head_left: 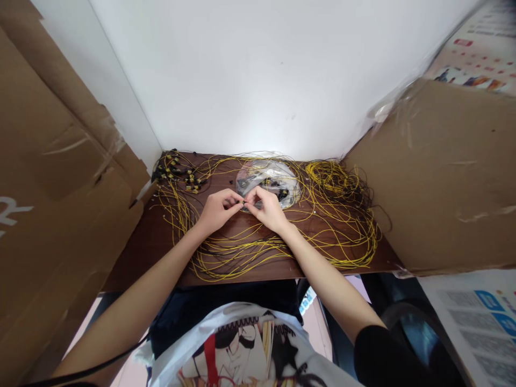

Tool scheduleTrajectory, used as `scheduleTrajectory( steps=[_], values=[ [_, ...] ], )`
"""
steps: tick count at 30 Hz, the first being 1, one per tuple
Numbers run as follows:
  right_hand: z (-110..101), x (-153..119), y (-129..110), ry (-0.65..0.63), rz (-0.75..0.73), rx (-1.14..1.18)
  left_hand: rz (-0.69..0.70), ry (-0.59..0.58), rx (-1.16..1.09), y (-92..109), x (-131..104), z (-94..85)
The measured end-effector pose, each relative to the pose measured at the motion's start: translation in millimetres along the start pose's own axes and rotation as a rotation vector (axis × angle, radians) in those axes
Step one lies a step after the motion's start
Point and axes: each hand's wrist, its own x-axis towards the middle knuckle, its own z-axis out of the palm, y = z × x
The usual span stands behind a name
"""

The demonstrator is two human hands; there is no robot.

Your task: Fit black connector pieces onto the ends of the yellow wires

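1. White wall (262,80) is met by a brown tabletop (139,247), which is hemmed in by a left cardboard box (52,215) and a right cardboard box (443,183).
2. Beyond the fingertips, a clear plastic bag (282,171) is partly hidden by the hands. A heap of connectors (173,171) is gathered at the far left, and a yellow wire coil (330,180) is laid at the far right.
3. Both forearms are stretched forward and angled inward. Left hand (216,210) and right hand (269,210) are pinched, thumb to fingers, on a small dark piece (244,202) at the bag's near edge (its exact form cannot be told).
4. Thin yellow and black wires (258,244) are strewn in loose loops; the bag is crinkled and glossy, the cardboard matt and creased.
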Motion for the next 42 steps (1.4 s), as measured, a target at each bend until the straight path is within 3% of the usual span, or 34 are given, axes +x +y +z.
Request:
scheduleTrajectory(
  steps=[20, 42],
  values=[
    [0.4, -1.4, 0.0, -0.05, -0.042, -0.082, 0.046, -0.01, 0.04, -0.3, -1.0, 0.0],
    [-0.2, -0.6, -1.7, -0.054, -0.052, -0.072, 0.003, -0.025, 0.034, -1.1, -1.1, -0.2]
  ],
)
